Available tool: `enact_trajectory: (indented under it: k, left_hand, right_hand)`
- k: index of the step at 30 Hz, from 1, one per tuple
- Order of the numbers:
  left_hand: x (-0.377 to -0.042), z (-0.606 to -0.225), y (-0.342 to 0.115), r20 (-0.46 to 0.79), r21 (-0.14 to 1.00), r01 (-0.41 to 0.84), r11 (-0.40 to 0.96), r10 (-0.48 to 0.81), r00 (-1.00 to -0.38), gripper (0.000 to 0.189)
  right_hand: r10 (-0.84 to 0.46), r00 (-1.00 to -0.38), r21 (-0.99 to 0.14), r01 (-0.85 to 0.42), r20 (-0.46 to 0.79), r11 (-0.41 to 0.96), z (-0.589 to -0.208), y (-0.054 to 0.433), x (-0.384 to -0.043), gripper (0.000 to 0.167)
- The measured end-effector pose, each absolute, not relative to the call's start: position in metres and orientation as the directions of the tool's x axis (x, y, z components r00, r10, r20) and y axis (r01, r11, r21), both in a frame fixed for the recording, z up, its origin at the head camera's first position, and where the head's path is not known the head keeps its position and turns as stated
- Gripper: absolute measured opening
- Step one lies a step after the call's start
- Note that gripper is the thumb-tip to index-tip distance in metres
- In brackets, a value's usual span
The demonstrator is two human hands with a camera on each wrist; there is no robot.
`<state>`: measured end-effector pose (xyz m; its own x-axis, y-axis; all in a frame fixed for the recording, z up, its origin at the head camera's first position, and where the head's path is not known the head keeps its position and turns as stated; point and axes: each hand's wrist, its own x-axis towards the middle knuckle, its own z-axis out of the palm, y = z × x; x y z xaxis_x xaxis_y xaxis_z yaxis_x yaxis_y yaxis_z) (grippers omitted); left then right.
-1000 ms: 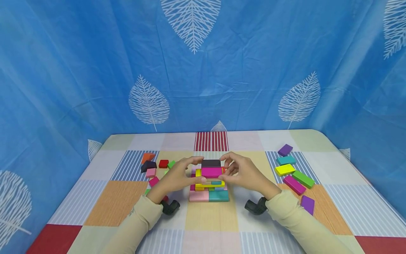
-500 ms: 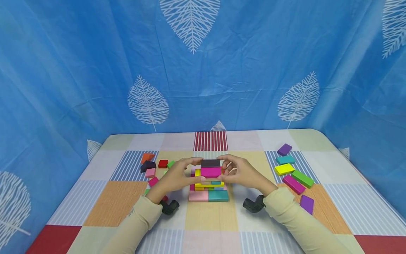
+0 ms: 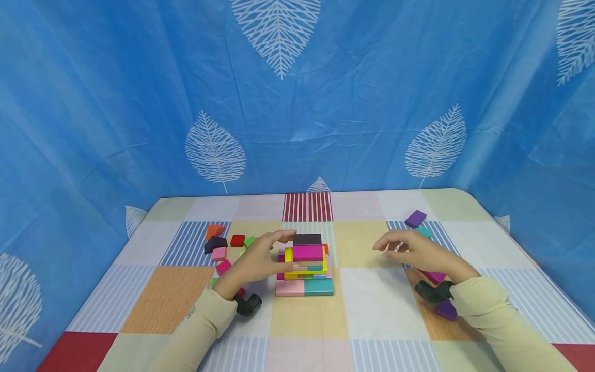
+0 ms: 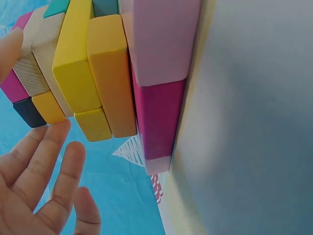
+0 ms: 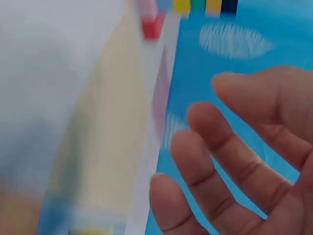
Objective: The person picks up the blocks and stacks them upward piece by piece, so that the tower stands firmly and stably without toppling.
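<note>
A layered stack of coloured wooden blocks point(image 3: 304, 266) stands mid-table, with pink and teal blocks at the bottom. A magenta block point(image 3: 308, 253) and a black block point(image 3: 307, 239) top it. My left hand point(image 3: 257, 261) is at the stack's left side, thumb in front and fingers behind. In the left wrist view, its fairly straight fingertips point(image 4: 61, 127) lie right at the upper blocks. My right hand point(image 3: 413, 250) is off to the right above the table, fingers loosely bent and holding nothing. It partly hides the blocks on that side.
On the left lie several loose blocks, among them an orange one point(image 3: 214, 231), a black one point(image 3: 216, 244) and a red one point(image 3: 237, 241). To the right are purple point(image 3: 415, 218), teal point(image 3: 423, 232) and magenta point(image 3: 434, 277) blocks. A blue leaf-patterned curtain point(image 3: 297, 103) hangs behind the table.
My right hand has left the stack and moved right, toward the loose blocks there. My left hand stays beside the stack, which looks unchanged.
</note>
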<state>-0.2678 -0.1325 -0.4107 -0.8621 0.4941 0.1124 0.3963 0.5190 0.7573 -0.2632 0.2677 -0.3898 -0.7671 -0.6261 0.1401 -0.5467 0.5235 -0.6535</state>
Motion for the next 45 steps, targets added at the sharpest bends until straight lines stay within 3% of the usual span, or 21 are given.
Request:
enact_trajectory:
  k: [6,10,17,22,27,31,38,45]
  left_hand:
    - [-0.266,-0.41,-0.133,0.107,0.758,0.386,0.525,0.484,-0.868,0.075]
    - [-0.266,-0.409,-0.133,0.107,0.752,0.387,0.533,0.481,-0.87,0.075]
    - [-0.266,-0.409,-0.135,0.112,0.746,0.395,0.536,0.484,-0.868,0.076]
    - [-0.267,-0.409,-0.136,0.121,0.751,0.404,0.523,0.492,-0.862,0.076]
    - [-0.268,-0.409,-0.135,0.124,0.748,0.415,0.518,0.505,-0.854,0.076]
    - [-0.268,-0.408,-0.134,0.123,0.746,0.416,0.52,0.507,-0.853,0.077]
    - [-0.268,-0.408,-0.133,0.139,0.743,0.425,0.518,0.502,-0.854,0.075]
    - [-0.267,-0.408,-0.13,0.132,0.744,0.419,0.521,0.5,-0.856,0.07]
  right_hand:
    - [-0.584,-0.808,-0.544,-0.527,0.081,0.653,-0.392,0.32,-0.26,0.02]
    - [-0.556,-0.83,-0.504,-0.499,0.046,0.705,-0.398,0.338,-0.259,0.034]
    - [-0.584,-0.811,-0.483,-0.499,-0.032,0.719,-0.407,0.34,-0.259,0.061]
    - [-0.593,-0.802,-0.422,-0.515,-0.069,0.746,-0.406,0.333,-0.262,0.045]
    - [-0.595,-0.799,-0.462,-0.496,-0.087,0.735,-0.404,0.324,-0.261,0.029]
    - [-0.615,-0.788,-0.531,-0.51,-0.025,0.676,-0.401,0.312,-0.258,0.024]
    - [-0.624,-0.757,-0.586,-0.601,0.197,0.544,-0.387,0.278,-0.257,0.024]
    - [-0.513,-0.796,-0.668,-0.574,0.321,0.474,-0.383,0.232,-0.264,0.026]
